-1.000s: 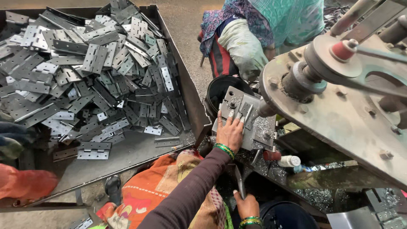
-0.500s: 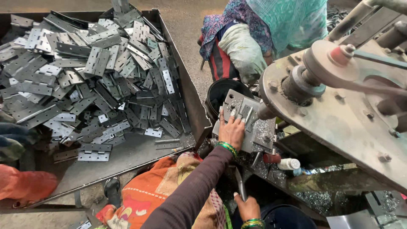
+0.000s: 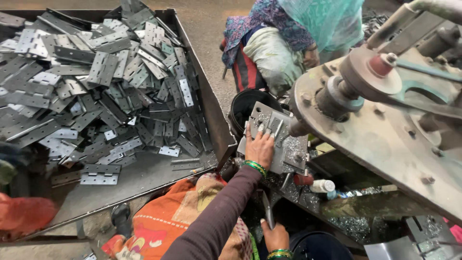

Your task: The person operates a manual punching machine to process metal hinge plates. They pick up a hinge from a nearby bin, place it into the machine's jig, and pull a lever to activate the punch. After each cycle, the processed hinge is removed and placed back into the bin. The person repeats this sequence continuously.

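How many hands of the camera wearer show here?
2. The left hand presses on the grey metal plate at the machine; the right hand, at the bottom edge, grips a thin metal tool.

A heap of grey metal hinges (image 3: 96, 91) fills the metal tray (image 3: 144, 180), thinning toward its near edge; a black bucket (image 3: 245, 108) stands beside its right wall.

Single head view, steeply down, close over hands (image 3: 262, 149); right edge perhaps cropped.

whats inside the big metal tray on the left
The metal tray holds a heap of flat grey hinges, piled toward the back, with a few loose near the front. Whatever lies beneath the heap is covered.
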`<state>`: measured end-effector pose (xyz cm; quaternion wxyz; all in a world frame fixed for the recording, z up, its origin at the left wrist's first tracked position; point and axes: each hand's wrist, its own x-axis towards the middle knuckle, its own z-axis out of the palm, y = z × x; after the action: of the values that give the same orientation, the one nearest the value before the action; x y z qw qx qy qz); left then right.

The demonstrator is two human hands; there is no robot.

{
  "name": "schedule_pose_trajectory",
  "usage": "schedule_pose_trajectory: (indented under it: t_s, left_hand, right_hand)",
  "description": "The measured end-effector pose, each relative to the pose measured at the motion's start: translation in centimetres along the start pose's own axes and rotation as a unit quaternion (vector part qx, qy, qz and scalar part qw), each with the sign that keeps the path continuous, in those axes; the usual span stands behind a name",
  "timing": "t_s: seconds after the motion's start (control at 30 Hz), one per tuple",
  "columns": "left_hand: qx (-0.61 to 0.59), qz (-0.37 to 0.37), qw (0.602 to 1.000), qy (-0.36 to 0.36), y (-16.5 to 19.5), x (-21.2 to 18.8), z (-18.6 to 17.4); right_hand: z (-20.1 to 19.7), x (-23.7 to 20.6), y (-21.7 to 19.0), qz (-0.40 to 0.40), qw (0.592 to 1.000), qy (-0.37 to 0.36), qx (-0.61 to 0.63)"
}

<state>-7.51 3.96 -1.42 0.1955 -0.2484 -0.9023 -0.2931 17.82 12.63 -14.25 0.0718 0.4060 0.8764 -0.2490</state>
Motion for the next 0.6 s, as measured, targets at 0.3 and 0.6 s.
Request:
schedule_pose_trajectory:
  t_s: [0.3, 0.6]
  left_hand:
    - [0.020, -0.003, 0.994, -0.108, -0.1, 1.0, -0.6]
    - [0.036, 0.013, 0.997, -0.063, 0.3, 1.2, -0.4]
  right_hand:
    - [-6.5, -0.8, -3.1, -0.056, 0.995, -0.076, 0.037]
    - [-6.5, -1.6, -4.3, -0.022, 0.999, -0.048, 0.008]
